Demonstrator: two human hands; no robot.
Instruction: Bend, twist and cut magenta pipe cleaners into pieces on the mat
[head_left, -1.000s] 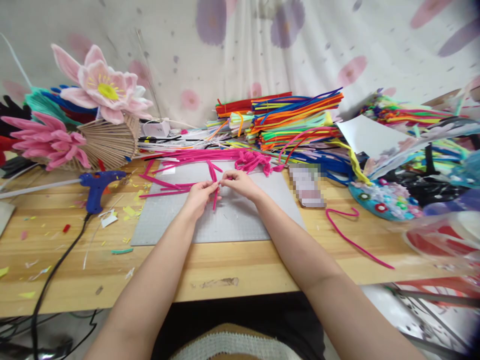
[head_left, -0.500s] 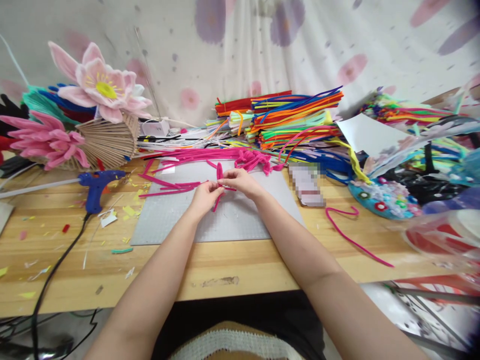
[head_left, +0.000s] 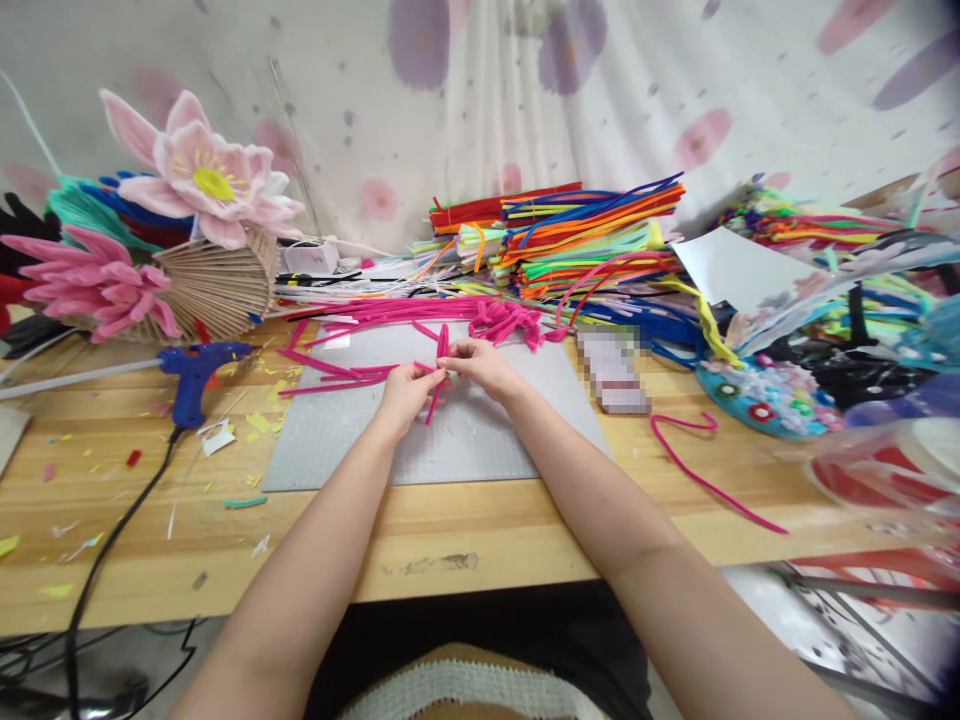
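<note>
Both my hands meet over a grey cutting mat on a wooden table. My left hand and my right hand each pinch the same hot-pink pipe cleaner, which is folded and stands between my fingertips. More pink pipe cleaners lie loose on the mat to the left, and a tangled pink bunch sits just beyond my right hand.
A blue glue gun with a black cord lies at left. Pink pipe-cleaner flowers stand at far left. A stack of coloured pipe cleaners fills the back. A bent pink pipe cleaner lies at right, near a blurred card.
The folded pink pipe cleaner has turned more upright between my fingers. My hands shifted only slightly, staying together over the mat.
</note>
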